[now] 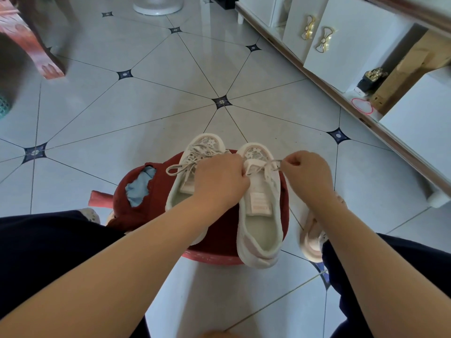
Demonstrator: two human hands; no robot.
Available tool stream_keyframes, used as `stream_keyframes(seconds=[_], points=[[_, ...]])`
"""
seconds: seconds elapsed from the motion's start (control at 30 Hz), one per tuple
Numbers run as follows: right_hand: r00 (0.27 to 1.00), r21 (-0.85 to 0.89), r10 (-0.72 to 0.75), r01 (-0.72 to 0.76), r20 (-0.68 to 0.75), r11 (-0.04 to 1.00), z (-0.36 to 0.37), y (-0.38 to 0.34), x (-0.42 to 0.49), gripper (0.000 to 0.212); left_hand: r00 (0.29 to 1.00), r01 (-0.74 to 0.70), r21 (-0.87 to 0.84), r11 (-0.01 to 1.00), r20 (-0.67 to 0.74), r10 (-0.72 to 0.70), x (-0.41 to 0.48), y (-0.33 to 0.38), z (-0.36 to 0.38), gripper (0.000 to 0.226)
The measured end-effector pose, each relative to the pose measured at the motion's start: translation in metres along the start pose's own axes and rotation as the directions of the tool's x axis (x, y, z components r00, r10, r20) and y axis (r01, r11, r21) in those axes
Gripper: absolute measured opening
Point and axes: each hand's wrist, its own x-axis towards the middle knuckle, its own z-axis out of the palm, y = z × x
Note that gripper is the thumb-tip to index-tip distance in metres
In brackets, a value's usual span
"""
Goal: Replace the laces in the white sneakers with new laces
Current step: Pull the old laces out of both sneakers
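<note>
1. No word, number or brand can be read anywhere in the view.
2. The right sneaker [262,230], at the right edge of the red-covered stool [219,230], carries a white tongue label [260,203] with rows of pink print. The characters are too blurred to make out.
3. The left sneaker [179,191], just beside it toward the stool's far edge, shows a pale tongue patch [188,187]. No characters can be told on it.
4. The cardboard box [400,76] in the white cabinet on the right has small dark marks near its lower corner, too small to read.
</note>
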Motion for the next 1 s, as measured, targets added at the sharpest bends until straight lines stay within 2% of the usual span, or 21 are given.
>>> stream_keyframes(seconds=[0.07,0.17,0.23,0.3,0.4,0.47,0.5,0.53,0.6,0.63,0.67,0.7,0.77,0.9,1.0], points=[[0.989,-0.086,-0.134,0.139,0.06,0.987,0.004,-0.005,-0.004,0.018,1.0,0.014,-0.019,1.0,0.012,-0.014,0.001,-0.001,0.0,0.017],[0.94,-0.054,-0.336,0.338,0.054,0.939,0.009,-0.019,-0.012,0.026,0.999,0.036,-0.05,0.998,0.011,-0.036,0.002,-0.005,0.001,0.015],[0.912,-0.139,-0.395,0.407,0.109,0.903,0.015,-0.024,-0.016,0.023,0.999,0.033,-0.062,0.998,0.01,-0.033,0.002,-0.006,0.003,0.014],[0.891,-0.307,-0.416,0.453,0.181,0.837,0.022,-0.025,-0.019,0.026,0.999,0.031,-0.066,0.997,0.009,-0.031,0.002,-0.006,0.004,0.014],[0.862,-0.475,-0.478,0.496,0.168,0.727,0.026,-0.026,-0.02,0.026,1.0,0.027,-0.059,0.998,0.01,-0.026,0.003,-0.005,0.004,0.014],[0.856,-0.489,-0.501,0.493,0.126,0.719,0.023,-0.025,-0.02,0.025,0.999,0.033,-0.072,0.997,0.014,-0.032,0.002,-0.005,0.002,0.014],[0.871,-0.45,-0.487,0.464,0.071,0.763,0.019,-0.023,-0.018,0.023,0.999,0.035,-0.074,0.997,0.012,-0.034,0.002,-0.005,0.002,0.014],[0.896,-0.372,-0.443,0.403,-0.026,0.836,0.011,-0.021,-0.014,0.02,0.999,0.036,-0.073,0.997,0.007,-0.036,0.001,-0.006,0.001,0.014],[0.939,-0.142,-0.248,0.219,-0.237,0.965,-0.015,-0.016,-0.003,0.014,0.999,0.037,-0.069,0.997,0.005,-0.037,-0.001,-0.006,0.001,0.015],[0.939,-0.074,-0.169,0.153,-0.3,0.985,-0.028,-0.013,0.003,0.013,0.999,0.038,-0.07,0.997,0.007,-0.037,-0.001,-0.006,0.001,0.015],[0.94,-0.091,-0.144,0.121,-0.309,0.988,-0.036,-0.009,0.009,0.013,0.999,0.04,-0.074,0.996,0.011,-0.039,-0.001,-0.006,0.001,0.015],[0.953,-0.138,-0.157,0.124,-0.26,0.983,-0.04,-0.006,0.012,0.014,0.999,0.042,-0.079,0.996,0.016,-0.041,-0.001,-0.005,0.002,0.014],[0.961,-0.166,-0.257,0.238,-0.104,0.957,-0.031,-0.008,0.008,0.015,0.999,0.043,-0.085,0.995,0.021,-0.041,-0.001,-0.005,0.002,0.013],[0.89,-0.184,-0.446,0.457,0.097,0.87,0.007,-0.019,-0.012,0.027,0.999,0.033,-0.084,0.996,0.013,-0.032,0.0,-0.006,0.003,0.01],[0.871,-0.358,-0.454,0.491,0.186,0.794,0.023,-0.025,-0.02,0.026,1.0,0.021,-0.075,0.997,0.014,-0.02,0.001,-0.006,0.004,0.01]])
